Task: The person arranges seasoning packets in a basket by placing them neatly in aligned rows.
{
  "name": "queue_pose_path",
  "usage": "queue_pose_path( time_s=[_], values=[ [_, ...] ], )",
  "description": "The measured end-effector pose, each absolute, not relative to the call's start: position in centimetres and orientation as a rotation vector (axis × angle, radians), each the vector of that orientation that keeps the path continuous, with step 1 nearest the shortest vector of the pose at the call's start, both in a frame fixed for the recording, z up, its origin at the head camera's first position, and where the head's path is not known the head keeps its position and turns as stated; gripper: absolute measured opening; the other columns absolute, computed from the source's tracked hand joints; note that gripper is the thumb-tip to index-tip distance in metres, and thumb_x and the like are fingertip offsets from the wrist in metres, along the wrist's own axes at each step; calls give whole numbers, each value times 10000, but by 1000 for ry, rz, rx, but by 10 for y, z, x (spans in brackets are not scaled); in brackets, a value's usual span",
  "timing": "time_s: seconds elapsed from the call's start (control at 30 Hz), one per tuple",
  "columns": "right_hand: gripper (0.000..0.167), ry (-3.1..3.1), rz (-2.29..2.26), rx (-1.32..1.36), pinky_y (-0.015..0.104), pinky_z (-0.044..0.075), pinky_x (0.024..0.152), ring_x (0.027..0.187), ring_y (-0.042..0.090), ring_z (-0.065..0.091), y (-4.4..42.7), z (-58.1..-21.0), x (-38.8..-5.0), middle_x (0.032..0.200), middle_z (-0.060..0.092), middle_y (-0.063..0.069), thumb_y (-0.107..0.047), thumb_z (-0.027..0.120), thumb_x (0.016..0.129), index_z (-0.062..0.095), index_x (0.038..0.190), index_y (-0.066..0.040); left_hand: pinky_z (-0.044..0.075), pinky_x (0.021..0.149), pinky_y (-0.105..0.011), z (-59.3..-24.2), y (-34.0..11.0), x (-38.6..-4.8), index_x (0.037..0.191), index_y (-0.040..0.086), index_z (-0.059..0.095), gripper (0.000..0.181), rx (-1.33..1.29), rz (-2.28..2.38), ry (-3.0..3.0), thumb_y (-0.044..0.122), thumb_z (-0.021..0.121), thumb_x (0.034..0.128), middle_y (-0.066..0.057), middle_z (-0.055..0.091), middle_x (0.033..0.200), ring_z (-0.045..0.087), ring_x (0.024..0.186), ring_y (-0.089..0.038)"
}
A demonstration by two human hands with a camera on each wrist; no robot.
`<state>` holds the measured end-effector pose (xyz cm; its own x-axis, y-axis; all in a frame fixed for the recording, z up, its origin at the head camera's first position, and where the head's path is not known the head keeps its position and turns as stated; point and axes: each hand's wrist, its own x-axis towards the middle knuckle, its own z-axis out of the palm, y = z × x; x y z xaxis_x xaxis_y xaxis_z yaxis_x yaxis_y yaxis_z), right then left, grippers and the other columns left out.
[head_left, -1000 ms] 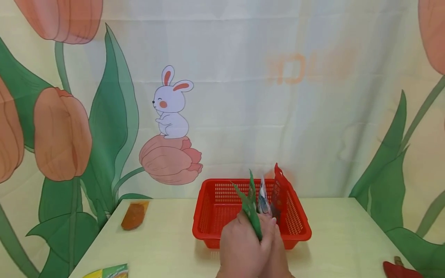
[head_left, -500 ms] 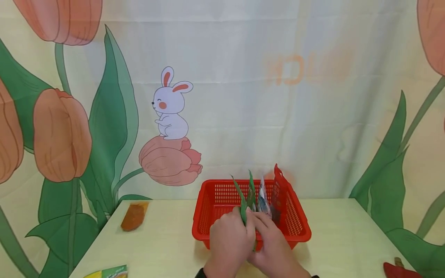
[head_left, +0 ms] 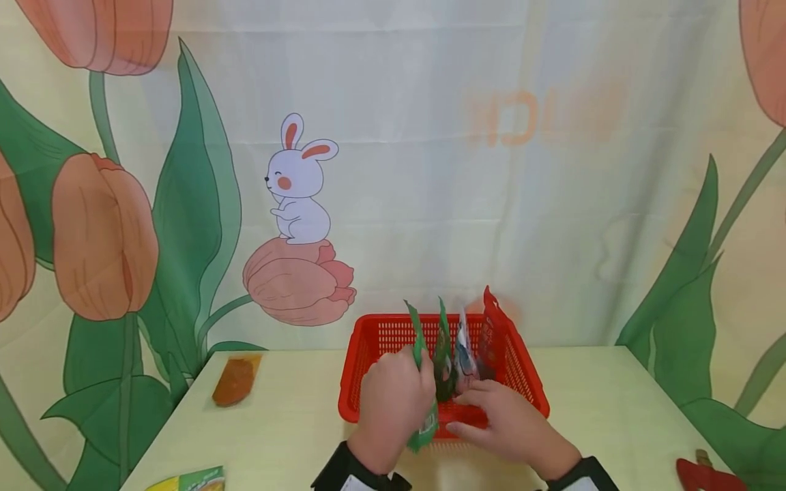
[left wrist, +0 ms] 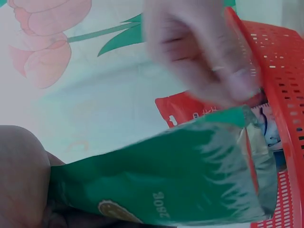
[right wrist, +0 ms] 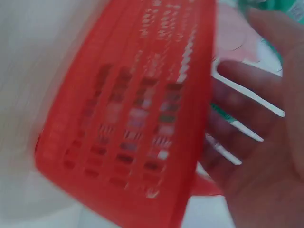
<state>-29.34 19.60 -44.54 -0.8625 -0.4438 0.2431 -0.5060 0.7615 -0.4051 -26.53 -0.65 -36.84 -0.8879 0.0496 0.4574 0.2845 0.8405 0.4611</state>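
My left hand (head_left: 396,399) grips a green snack bag (left wrist: 147,171) by one end, upright at the near side of the red plastic basket (head_left: 362,354). "280g" is printed on that bag. My right hand (head_left: 506,419), with fingers spread and fairly straight, is at the basket's near rim, apart from the green bag. Inside the basket, on its right half, stand another green bag (head_left: 443,361), a white and blue bag (head_left: 464,358) and a red bag (head_left: 492,334). The right wrist view is blurred; the right hand (right wrist: 266,118) appears beside the basket wall.
A flat orange-brown packet (head_left: 236,380) lies at the table's back left. A yellow and green packet (head_left: 190,481) is cut off at the front left. Something red with a brown stub (head_left: 706,474) lies at the front right. A printed curtain (head_left: 405,170) hangs behind the table.
Both hands were together around the green bag. My right hand has let go and moved right; my left hand still holds the bag, which now stands more upright.
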Motion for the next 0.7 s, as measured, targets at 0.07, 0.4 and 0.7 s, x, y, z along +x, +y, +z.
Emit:
queue_pose_path(
  time_s=[0.07,0.4,0.7],
  values=[
    [461,-2897,702,767,390,607,899,945,90,665,203,-450,-300,1061,748,-109,-575,796,817,791,1100,-211,365,397,-191,-368,-8,-269,635,116,508,416,-257,-790,-2581,287,639,991,9,441,478,416,397,-117],
    [178,-3053,738,710,359,596,861,706,70,598,217,-466,-318,784,712,-164,-394,867,811,805,891,-248,429,427,-203,-365,-9,-291,656,113,536,398,-234,-892,-2645,293,644,993,-5,496,498,488,415,-126],
    [99,-3028,689,665,401,601,884,697,96,585,217,-472,-325,743,708,-143,-271,884,800,827,852,-209,401,414,-226,-350,-12,-324,646,86,535,399,-178,-1017,-2719,252,595,1004,-34,496,504,526,424,-173]
  ],
)
